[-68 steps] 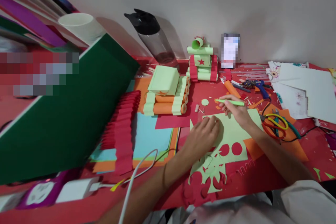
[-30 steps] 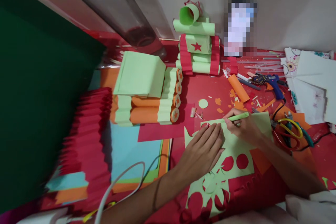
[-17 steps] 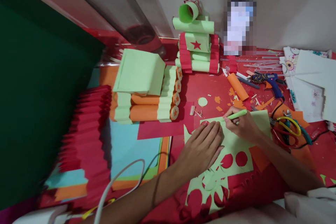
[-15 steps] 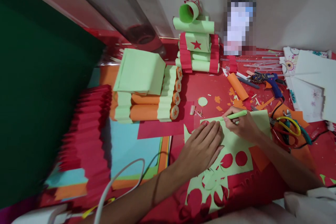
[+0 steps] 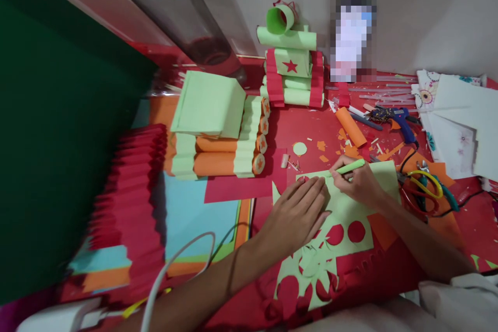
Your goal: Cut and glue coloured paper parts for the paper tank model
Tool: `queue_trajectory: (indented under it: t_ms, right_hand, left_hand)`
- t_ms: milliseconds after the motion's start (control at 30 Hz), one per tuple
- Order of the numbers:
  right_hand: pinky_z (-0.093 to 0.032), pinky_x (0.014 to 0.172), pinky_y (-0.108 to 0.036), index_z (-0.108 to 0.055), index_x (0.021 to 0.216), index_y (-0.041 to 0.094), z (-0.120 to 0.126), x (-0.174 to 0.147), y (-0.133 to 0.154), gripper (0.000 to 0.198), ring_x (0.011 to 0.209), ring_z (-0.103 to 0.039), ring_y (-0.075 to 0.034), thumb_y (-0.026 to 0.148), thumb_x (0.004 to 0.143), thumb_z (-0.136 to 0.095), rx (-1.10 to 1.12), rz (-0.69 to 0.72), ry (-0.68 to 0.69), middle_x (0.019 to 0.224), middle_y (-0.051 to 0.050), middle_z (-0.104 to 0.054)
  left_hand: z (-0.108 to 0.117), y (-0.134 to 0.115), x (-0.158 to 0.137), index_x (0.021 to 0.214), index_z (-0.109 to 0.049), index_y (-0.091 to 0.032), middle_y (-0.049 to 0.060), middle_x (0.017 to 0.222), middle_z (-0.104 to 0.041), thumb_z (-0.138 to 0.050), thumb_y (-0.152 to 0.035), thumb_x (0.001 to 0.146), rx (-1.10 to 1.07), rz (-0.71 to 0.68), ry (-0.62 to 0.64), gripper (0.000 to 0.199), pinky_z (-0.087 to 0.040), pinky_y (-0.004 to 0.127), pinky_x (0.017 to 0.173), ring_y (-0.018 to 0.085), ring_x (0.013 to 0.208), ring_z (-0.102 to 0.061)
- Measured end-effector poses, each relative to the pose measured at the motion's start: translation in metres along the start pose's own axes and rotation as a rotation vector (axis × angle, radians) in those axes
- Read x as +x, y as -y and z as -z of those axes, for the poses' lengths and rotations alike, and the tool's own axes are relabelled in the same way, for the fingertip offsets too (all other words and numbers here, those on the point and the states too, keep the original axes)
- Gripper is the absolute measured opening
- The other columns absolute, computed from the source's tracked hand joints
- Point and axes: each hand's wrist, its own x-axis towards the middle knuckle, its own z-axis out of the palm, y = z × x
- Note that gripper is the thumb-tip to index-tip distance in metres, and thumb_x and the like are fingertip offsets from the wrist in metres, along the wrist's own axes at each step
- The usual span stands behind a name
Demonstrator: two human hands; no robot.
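Note:
My left hand point(image 5: 303, 205) lies flat on a sheet of light green paper point(image 5: 354, 207), its fingers stretched out and side by side. In my right hand point(image 5: 355, 180) a light green pen point(image 5: 350, 167) is pinched, its tip down by the sheet's upper edge, close to my left fingertips. Round holes cut in the sheet let the red surface show through. Below my left hand lies a tangle of green paper scraps point(image 5: 311, 262). A small pale green paper disc point(image 5: 300, 149) rests just beyond the sheet.
A paper model tank point(image 5: 291, 70) with a red star stands by the wall. Left of it is an orange and green paper model point(image 5: 216, 135). Pleated red paper point(image 5: 134, 202), scissors point(image 5: 426, 187), a glue gun point(image 5: 400, 122), an upright phone point(image 5: 352, 39) and a white cable point(image 5: 175, 264) surround the sheet.
The view has shifted very slightly. Both hands, the pen and the paper keep almost the same places.

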Motion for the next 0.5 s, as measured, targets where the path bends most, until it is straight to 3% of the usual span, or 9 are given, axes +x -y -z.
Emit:
queue_trajectory:
  t_ms: [200, 500]
  right_hand:
    - [-0.034, 0.053, -0.025, -0.051, 0.076, 0.023, 0.0001, -0.0003, -0.0008, 0.013, 0.050, -0.046, -0.011, 0.026, 0.088, -0.056, -0.029, 0.053, 0.003, 0.058, 0.005, -0.049]
    - [-0.038, 0.055, -0.024, -0.055, 0.078, 0.022, -0.0001, -0.0007, -0.0033, 0.009, 0.054, -0.049, -0.012, 0.025, 0.087, -0.056, -0.035, 0.040, 0.002, 0.065, 0.002, -0.056]
  left_hand:
    - [0.0013, 0.0024, 0.0017, 0.131, -0.070, -0.012, 0.015, 0.137, -0.074, -0.056, -0.035, 0.106, -0.048, 0.001, 0.002, 0.037, -0.048, 0.044, 0.113, 0.030, 0.128, -0.068]
    - [0.0048, 0.0061, 0.0060, 0.124, -0.072, -0.013, 0.012, 0.130, -0.077, -0.058, -0.033, 0.105, -0.088, 0.011, -0.011, 0.031, -0.044, 0.048, 0.120, 0.029, 0.124, -0.066]
